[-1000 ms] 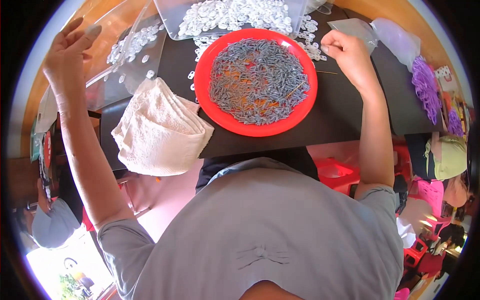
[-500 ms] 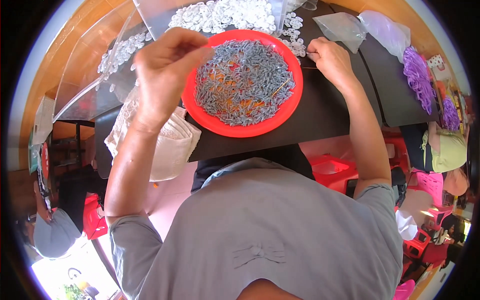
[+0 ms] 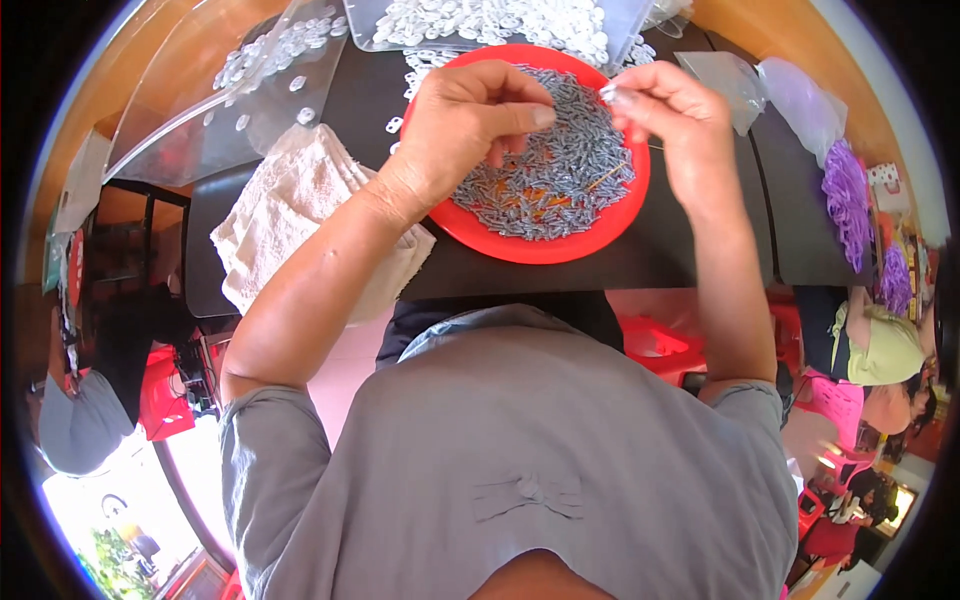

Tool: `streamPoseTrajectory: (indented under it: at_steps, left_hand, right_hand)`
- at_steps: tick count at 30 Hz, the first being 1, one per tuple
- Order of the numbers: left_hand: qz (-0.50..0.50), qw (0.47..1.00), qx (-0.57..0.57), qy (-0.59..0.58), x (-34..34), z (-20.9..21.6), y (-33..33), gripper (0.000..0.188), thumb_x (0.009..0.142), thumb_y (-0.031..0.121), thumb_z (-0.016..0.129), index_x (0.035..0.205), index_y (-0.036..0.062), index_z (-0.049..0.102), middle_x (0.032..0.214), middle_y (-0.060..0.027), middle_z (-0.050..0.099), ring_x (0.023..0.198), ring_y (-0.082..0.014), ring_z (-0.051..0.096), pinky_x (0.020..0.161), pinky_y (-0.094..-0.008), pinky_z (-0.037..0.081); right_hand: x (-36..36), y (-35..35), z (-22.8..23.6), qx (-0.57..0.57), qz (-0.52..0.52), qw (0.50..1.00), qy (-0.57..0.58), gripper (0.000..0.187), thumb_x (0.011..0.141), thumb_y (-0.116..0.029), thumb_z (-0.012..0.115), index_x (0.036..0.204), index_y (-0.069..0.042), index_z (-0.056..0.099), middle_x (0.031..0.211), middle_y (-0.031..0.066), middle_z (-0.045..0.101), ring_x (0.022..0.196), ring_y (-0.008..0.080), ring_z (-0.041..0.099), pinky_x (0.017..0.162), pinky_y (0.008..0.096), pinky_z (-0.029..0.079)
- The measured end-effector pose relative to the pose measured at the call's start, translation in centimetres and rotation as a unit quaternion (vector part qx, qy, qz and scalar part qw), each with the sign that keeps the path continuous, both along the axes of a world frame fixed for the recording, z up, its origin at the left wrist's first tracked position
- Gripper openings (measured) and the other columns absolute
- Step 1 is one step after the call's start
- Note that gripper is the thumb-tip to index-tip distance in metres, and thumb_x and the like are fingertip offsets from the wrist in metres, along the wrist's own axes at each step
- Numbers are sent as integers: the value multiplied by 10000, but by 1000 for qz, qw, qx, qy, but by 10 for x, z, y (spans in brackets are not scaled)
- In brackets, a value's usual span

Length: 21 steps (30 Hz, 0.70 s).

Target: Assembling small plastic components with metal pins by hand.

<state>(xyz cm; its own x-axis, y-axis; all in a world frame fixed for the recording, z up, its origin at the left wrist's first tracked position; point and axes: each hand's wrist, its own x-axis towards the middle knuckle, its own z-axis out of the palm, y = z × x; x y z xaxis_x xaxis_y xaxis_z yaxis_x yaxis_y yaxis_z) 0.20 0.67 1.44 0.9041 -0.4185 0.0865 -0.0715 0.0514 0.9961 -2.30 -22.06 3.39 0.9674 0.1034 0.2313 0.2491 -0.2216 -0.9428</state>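
A round red plate holds a thick layer of small grey, rod-like pieces. Over its left side is my left hand, thumb and index finger brought together; whatever may be between them is too small to make out. My right hand hovers at the plate's upper right rim and pinches a small white plastic piece. Similar white oval pieces fill a clear container beyond the plate. Some lie loose on the dark table beside the plate.
A cream cloth lies left of the plate. More white pieces rest in clear plastic at the far left. Clear bags and purple strips are on the right. Red stools and other people appear around the table.
My left hand has swung right, over the plate. My right hand has left the loose white pieces on the table and come in over the plate's rim. The view has shifted slightly.
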Motion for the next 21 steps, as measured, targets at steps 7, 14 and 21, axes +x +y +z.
streamPoseTrajectory:
  at_steps: [7,14,21]
  left_hand:
    - [17,998,-50,-15,-6,-4,3,136,811,67,742,901,-2,667,754,-35,657,618,-73,575,491,-203,433]
    - [45,997,-32,-45,-10,2,8,107,829,97,722,871,14,669,715,-8,628,602,-46,541,494,-193,424]
    - [50,973,70,-213,-4,-8,8,125,797,72,672,858,-30,635,669,-57,608,608,-111,560,559,-275,470]
  right_hand:
    - [-2,55,-6,160,20,984,81,116,882,-52,626,970,19,654,839,58,648,700,129,605,606,233,442]
    - [-5,60,-7,135,15,988,78,116,889,-70,627,972,6,655,851,48,647,706,121,594,617,236,441]
    - [2,50,7,-212,59,969,-110,95,896,-91,622,900,2,604,777,-3,598,727,69,528,654,216,425]
